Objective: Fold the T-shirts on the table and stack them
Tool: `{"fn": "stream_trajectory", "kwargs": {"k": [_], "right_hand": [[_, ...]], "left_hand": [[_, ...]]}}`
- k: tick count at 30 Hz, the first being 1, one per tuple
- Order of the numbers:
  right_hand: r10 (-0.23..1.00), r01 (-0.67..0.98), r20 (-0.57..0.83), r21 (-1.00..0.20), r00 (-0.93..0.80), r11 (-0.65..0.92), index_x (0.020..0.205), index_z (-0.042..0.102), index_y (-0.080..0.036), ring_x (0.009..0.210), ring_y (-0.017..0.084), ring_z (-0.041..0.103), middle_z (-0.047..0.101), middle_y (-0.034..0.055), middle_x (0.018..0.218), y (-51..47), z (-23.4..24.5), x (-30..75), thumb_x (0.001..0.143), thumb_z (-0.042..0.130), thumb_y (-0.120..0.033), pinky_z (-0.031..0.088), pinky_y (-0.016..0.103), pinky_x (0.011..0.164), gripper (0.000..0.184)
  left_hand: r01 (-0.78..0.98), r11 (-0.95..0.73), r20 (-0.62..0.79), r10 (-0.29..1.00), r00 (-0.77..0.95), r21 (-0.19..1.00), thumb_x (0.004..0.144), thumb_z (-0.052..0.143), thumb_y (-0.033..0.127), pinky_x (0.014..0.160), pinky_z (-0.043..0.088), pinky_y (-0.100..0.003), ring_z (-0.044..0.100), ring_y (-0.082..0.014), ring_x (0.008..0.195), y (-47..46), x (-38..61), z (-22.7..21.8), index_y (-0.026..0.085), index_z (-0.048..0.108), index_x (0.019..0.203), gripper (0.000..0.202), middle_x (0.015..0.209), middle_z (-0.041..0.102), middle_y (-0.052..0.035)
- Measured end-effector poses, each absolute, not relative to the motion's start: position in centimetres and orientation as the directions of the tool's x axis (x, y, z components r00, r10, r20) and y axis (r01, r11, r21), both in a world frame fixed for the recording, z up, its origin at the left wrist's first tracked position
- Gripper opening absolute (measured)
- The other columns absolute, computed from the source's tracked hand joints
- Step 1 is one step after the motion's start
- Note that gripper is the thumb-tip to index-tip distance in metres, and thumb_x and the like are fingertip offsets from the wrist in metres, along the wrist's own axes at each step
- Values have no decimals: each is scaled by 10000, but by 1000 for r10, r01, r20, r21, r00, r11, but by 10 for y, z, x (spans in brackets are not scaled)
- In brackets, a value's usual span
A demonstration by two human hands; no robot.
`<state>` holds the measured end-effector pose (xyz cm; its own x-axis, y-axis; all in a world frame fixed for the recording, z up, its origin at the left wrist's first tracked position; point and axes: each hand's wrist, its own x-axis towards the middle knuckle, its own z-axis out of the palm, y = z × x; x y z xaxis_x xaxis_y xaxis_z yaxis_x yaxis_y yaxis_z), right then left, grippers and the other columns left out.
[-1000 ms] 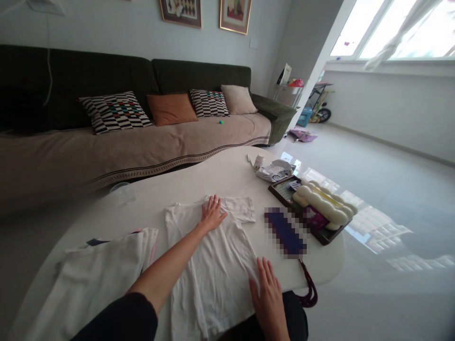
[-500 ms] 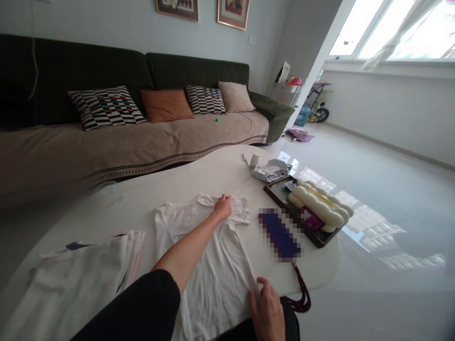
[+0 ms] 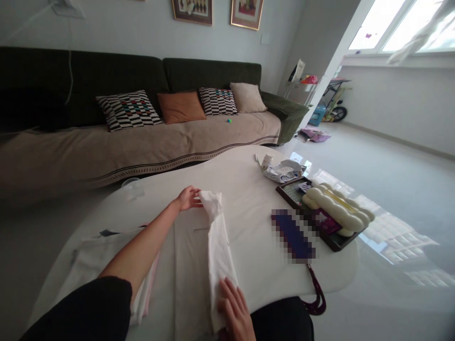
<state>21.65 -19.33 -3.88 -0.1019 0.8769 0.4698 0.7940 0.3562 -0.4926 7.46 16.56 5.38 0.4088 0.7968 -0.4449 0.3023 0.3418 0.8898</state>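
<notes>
A white T-shirt (image 3: 192,265) lies on the table in front of me, its right side folded inward in a long strip with the sleeve (image 3: 212,202) on top. At the far end of that strip, my left hand (image 3: 189,198) has its fingers apart, the tips at the sleeve's edge. My right hand (image 3: 235,308) rests with outstretched fingers on the near part of the folded strip. Left of the shirt, partly hidden behind my left forearm, is a stack of light clothing (image 3: 90,253) with pink and dark edges.
To the right on the white table (image 3: 249,189) are a pixelated dark blue item (image 3: 293,237) with a maroon cord and a dark tray (image 3: 336,244) holding a puffy cream tissue box cover (image 3: 334,208). A wipes packet (image 3: 284,170) and a clear bowl (image 3: 133,188) stand farther back, before a sofa (image 3: 209,71).
The shirt's right side and sleeve have been folded over to the left. My left hand has moved left and loosened its fingers; my right hand has shifted left onto the fold.
</notes>
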Motion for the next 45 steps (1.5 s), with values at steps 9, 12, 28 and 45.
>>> {"fn": "stream_trajectory", "kwargs": {"k": [9, 12, 28, 45], "right_hand": [[926, 887, 177, -274, -333, 371, 1386, 430, -170, 1282, 316, 431, 382, 85, 1433, -189, -40, 215, 510, 395, 3, 475, 501, 950, 893], [937, 893, 124, -285, -327, 349, 1377, 448, -222, 1294, 314, 410, 375, 54, 1435, -190, -27, 217, 522, 389, 11, 460, 512, 966, 888], [939, 886, -134, -396, -316, 241, 1407, 377, -304, 1393, 228, 227, 251, -14, 1500, -192, 2, 246, 673, 321, 45, 277, 510, 1101, 815], [938, 871, -34, -385, -345, 306, 1441, 307, -258, 1392, 227, 239, 268, 68, 1503, -176, 22, 253, 949, 322, -159, 271, 500, 1106, 503]], "left_hand": [[508, 285, -433, 879, 199, 812, 893, 550, 338, 806, 524, -402, 599, -199, 961, 147, 48, 27, 159, 539, 1179, 337, 1155, 580, -83], [599, 200, -392, 896, 208, 775, 886, 562, 318, 840, 511, -423, 584, -212, 1007, 149, 53, 29, 163, 543, 1179, 332, 1193, 565, -86], [786, -8, -300, 922, 245, 619, 889, 558, 323, 809, 525, -403, 600, -199, 965, 140, 23, 22, 160, 542, 1177, 331, 1156, 582, -82], [799, -441, 6, 877, 481, 408, 885, 455, 237, 1142, 209, -426, 216, -248, 1401, 59, 64, 13, 188, 430, 1368, 486, 1485, 344, -105]]}}
